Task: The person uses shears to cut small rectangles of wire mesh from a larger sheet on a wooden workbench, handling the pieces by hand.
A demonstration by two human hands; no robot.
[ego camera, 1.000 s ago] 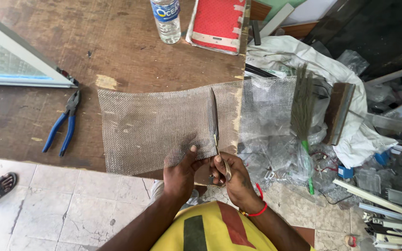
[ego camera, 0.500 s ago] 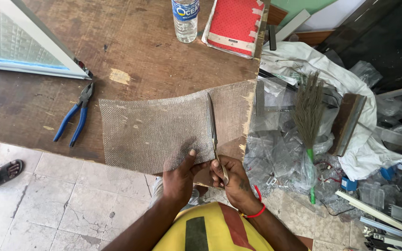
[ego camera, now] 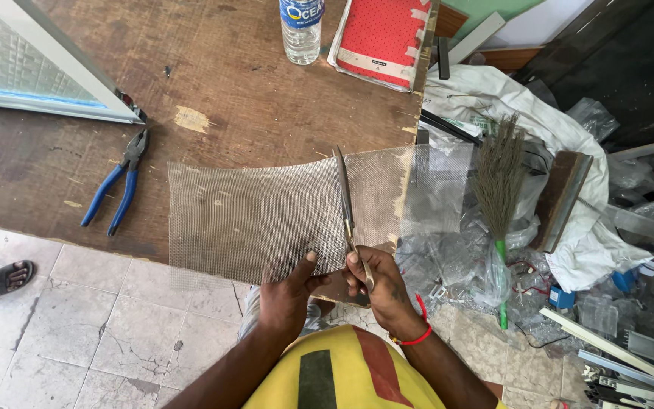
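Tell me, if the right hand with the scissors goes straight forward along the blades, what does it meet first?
Probably only more of the grey mesh sheet, which the scissors in the right hand already lie across. Beyond its far edge comes bare wooden table, then, likely, the plastic bottle.

Light: bright, even daylight, strongest over the far right.
Shadows: soft and short beneath the hands, near edge.
Glare: mild sheen on the plastic sheeting (ego camera: 448, 250) at right.
Focus: sharp throughout, no motion blur.
Distortion: wide-angle bending toward the corners.
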